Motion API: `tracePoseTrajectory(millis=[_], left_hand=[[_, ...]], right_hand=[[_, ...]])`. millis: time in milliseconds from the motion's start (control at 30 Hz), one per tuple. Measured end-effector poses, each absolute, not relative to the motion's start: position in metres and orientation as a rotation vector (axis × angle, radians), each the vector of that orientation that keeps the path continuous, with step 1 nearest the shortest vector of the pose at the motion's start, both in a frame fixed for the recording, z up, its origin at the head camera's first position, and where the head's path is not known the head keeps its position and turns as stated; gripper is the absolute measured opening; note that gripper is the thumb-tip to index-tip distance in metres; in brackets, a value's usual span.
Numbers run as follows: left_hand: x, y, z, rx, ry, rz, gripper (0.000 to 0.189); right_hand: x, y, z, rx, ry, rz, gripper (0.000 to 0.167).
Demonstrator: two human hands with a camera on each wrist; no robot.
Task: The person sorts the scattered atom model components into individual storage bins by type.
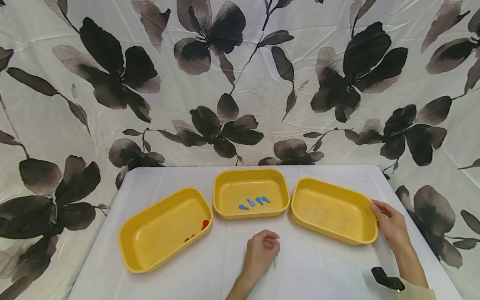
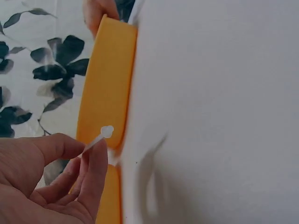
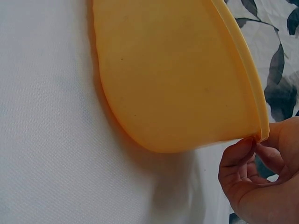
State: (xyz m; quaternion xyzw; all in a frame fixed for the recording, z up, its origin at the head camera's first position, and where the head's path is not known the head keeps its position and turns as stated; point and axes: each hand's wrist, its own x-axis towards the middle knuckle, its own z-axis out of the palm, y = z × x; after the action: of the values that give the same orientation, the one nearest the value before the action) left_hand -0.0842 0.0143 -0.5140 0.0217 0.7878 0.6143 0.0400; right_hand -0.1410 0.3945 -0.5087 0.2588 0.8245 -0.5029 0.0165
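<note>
Between thumb and fingertips, my left hand (image 1: 260,253) pinches a thin whitish stick with a lobed knob at its tip (image 2: 107,132); its exact kind cannot be told. This hand is above the white cloth, in front of the middle yellow tray (image 1: 252,171). My right hand (image 1: 393,227) grips the rim at the right end of the right yellow tray (image 1: 333,237), thumb against the outer wall in the right wrist view. Faint pale marks show on that tray's floor, too small to make out. Several small blue drop-shaped pieces (image 1: 259,201) lie in the middle tray.
A left yellow tray (image 1: 129,250) stands at an angle, with several small red pieces (image 1: 205,223) along its near right side. White cloth (image 1: 300,271) covers the table. Behind it hangs a floral sheet (image 1: 285,96). A black band (image 1: 388,280) is at the right wrist.
</note>
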Motion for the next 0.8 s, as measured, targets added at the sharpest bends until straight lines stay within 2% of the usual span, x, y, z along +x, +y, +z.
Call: tracePoseTrajectory(millis=[567,800], left_hand=[[-0.113,0.025,-0.499,-0.016,2.234,2.058,0.008],[-0.123,0.033,-0.492,0.054,2.163,2.134,0.011]], right_hand=[[-0.143,0.392,-0.506,0.827,2.530,-1.581,0.068],[-0.142,0.392,-0.506,0.836,2.536,-1.568,0.068]])
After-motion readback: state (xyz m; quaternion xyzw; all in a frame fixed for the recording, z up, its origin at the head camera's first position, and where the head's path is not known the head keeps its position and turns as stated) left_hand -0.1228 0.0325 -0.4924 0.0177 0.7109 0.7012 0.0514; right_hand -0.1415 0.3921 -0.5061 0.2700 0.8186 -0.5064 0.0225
